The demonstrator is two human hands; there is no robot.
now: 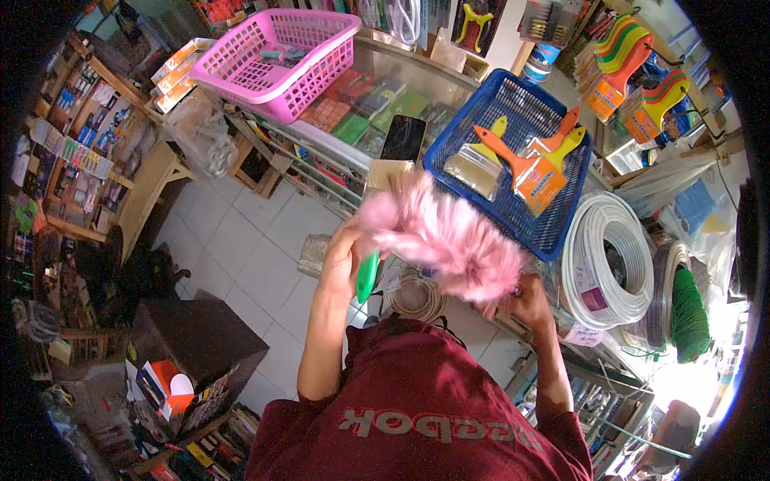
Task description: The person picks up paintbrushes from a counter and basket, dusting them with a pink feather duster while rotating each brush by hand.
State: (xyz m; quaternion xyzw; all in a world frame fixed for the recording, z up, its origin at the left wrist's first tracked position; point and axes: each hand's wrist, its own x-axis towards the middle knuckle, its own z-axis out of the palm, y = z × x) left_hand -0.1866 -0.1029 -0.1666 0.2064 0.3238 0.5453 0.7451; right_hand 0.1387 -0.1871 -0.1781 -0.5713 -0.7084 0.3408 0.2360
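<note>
My left hand is closed round the green handle of a paintbrush, whose pale bristles point up toward the counter. A fluffy pink duster stretches between my two hands, partly in front of the brush. At the duster's right end is my right hand, fingers curled; the duster hides part of what it grips. Beyond the duster, a blue basket holds several brushes, among them one with an orange handle. A black phone lies on the counter, left of the basket.
A pink basket stands on the glass counter. White cable coils and a green rope spool are at the right. Brushes hang at upper right. A dark box sits lower left.
</note>
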